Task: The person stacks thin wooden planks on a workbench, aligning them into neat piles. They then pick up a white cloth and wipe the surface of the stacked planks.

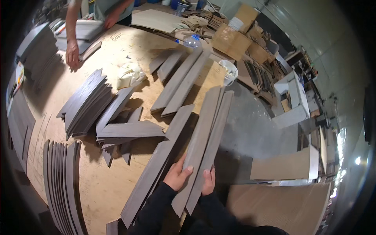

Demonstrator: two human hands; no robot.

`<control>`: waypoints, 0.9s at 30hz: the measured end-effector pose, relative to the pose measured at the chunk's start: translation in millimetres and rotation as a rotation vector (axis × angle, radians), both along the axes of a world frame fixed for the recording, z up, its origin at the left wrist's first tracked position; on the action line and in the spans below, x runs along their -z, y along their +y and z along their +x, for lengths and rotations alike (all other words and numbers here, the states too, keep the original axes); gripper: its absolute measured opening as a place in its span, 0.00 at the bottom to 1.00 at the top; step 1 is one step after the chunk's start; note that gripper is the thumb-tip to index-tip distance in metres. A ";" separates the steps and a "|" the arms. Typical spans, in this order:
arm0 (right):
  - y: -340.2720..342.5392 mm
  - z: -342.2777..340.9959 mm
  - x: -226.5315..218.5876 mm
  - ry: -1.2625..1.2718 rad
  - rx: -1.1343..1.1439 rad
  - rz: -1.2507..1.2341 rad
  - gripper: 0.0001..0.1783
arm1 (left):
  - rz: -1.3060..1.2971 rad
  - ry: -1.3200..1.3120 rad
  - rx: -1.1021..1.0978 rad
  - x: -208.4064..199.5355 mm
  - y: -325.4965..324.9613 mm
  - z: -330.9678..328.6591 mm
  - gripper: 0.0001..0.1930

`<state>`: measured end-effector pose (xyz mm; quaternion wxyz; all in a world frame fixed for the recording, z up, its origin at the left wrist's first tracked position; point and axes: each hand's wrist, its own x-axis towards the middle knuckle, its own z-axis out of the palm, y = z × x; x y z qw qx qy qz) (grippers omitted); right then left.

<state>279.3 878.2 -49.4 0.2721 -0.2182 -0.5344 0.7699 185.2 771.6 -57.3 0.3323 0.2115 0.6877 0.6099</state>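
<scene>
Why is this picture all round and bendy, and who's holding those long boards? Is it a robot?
No robot here! These are a person's own two bare hands, coming out of dark sleeves. There is just one picture, taken by a camera worn on that person's head, looking down. Its very wide fisheye lens makes straight edges bend near the rim.

The left hand and right hand hold long grey boards side by side between them. On the wooden table lie more grey pieces: a fanned pile, a row of strips, and some crumpled pale material. Across the table, the hand nearer us belongs to somebody else.
</scene>
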 end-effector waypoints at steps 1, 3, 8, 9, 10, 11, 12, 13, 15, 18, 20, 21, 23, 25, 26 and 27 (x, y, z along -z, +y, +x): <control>-0.8 -1.1 -2.8 -0.053 0.019 0.087 0.35 | 0.027 -0.032 0.016 5.4 1.1 -1.2 0.31; -1.4 -2.6 -5.6 -0.164 0.061 0.260 0.36 | 0.236 -0.317 -0.026 -2.8 3.4 -4.8 0.29; 0.9 -7.2 1.1 -0.014 0.123 0.212 0.42 | 0.128 -0.371 -0.005 -13.9 3.2 -14.5 0.28; 4.1 -8.5 2.4 -0.025 0.118 0.260 0.42 | 0.114 -0.379 -0.010 -19.3 4.9 -17.0 0.28; 7.4 -8.6 7.7 -0.038 0.115 0.307 0.42 | 0.068 -0.369 -0.018 -25.2 7.5 -19.5 0.28; 10.2 -7.0 13.5 -0.056 0.107 0.353 0.43 | 0.022 -0.363 -0.031 -29.9 10.2 -20.4 0.27; 9.1 -4.5 18.5 -0.189 0.143 0.460 0.44 | 0.018 -0.353 -0.034 -29.1 10.6 -22.5 0.27; 8.0 -5.9 16.4 -0.222 0.150 0.494 0.42 | 0.016 -0.342 -0.046 -23.0 8.1 -26.2 0.27; 6.8 -9.8 10.8 -0.296 0.163 0.562 0.39 | 0.036 -0.333 -0.058 -14.1 7.6 -33.9 0.27; 13.2 -22.5 24.9 -0.200 0.191 0.500 0.40 | 0.107 -0.327 -0.030 -11.0 13.0 -44.7 0.27; 17.2 -35.0 30.1 -0.171 0.184 0.477 0.40 | 0.066 -0.272 -0.065 -6.7 18.5 -56.4 0.27; 21.3 -43.6 30.8 -0.166 0.172 0.461 0.40 | 0.048 -0.246 -0.088 -1.6 19.7 -64.5 0.26; 32.2 -53.2 35.4 -0.163 0.155 0.446 0.41 | 0.049 -0.192 -0.080 -5.2 31.6 -72.7 0.24; 42.8 -59.0 36.1 -0.154 0.146 0.446 0.41 | 0.025 -0.134 -0.099 -5.5 42.6 -76.1 0.22; 44.6 -58.7 33.8 -0.105 0.122 0.384 0.41 | 0.017 -0.153 -0.113 -10.2 44.0 -72.3 0.22; 44.5 -59.9 30.7 -0.083 0.121 0.360 0.41 | -0.068 -0.088 -0.105 -12.7 43.5 -73.2 0.23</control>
